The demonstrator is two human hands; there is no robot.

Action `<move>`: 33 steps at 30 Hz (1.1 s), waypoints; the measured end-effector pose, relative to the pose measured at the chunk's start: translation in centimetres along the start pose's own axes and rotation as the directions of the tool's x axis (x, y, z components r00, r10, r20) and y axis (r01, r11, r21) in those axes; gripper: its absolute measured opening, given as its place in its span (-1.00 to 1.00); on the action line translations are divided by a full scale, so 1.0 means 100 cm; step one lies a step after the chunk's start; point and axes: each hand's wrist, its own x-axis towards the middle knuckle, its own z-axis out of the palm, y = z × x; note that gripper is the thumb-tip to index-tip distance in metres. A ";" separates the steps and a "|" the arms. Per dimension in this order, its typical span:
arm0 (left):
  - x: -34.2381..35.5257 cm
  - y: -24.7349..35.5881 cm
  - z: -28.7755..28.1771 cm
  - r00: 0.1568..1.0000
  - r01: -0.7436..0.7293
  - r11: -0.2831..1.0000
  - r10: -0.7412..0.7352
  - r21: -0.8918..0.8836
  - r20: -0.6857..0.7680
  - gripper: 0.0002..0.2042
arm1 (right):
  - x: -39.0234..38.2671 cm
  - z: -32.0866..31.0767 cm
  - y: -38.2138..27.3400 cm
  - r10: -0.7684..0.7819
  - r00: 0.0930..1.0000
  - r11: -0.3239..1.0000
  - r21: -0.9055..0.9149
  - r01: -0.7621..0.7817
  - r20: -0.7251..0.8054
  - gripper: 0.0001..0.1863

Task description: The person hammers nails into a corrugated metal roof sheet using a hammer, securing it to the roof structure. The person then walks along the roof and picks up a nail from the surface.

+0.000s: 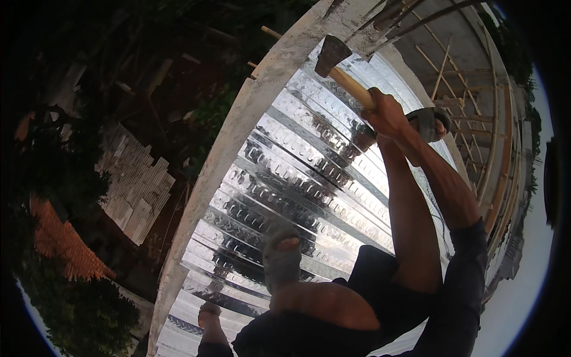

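Note:
My right hand [388, 112] is closed around the pale wooden handle of an axe [355, 88]. Its dark metal head [333, 55] is at the far end of the shiny corrugated metal decking [333, 196], near the concrete edge. Farther back to the left, my left hand [209, 312] is low against the decking close to its left border. Its fingers are turned down and too small to make out. My feet, in grey footwear [282, 262], are on the metal ribs, with my knees bent.
A concrete beam [223, 146] borders the decking on the left, with a drop beyond it. Down there are trees, a grey sheet roof [134, 184] and an orange tiled roof [66, 241]. Dark reinforcing bars [410, 24] stick out at the top. Wooden framing [470, 113] stands at the right.

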 end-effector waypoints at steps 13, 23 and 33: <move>-0.150 0.151 -0.507 0.070 -0.992 0.062 -0.437 -0.107 -0.897 -0.70 | 0.013 -0.051 -0.022 0.137 0.946 0.943 0.331 -0.034 -0.292 -0.37; -0.170 0.422 -0.672 -0.041 -0.987 -0.156 0.002 0.040 -0.999 -0.83 | 0.050 0.010 -0.021 0.224 0.967 0.876 0.461 -0.143 -0.125 -0.52; -0.193 0.406 -0.682 -0.050 -0.868 0.473 0.214 0.148 -0.976 -0.89 | 0.021 0.031 0.014 0.209 0.970 0.779 0.578 -0.241 0.124 -0.50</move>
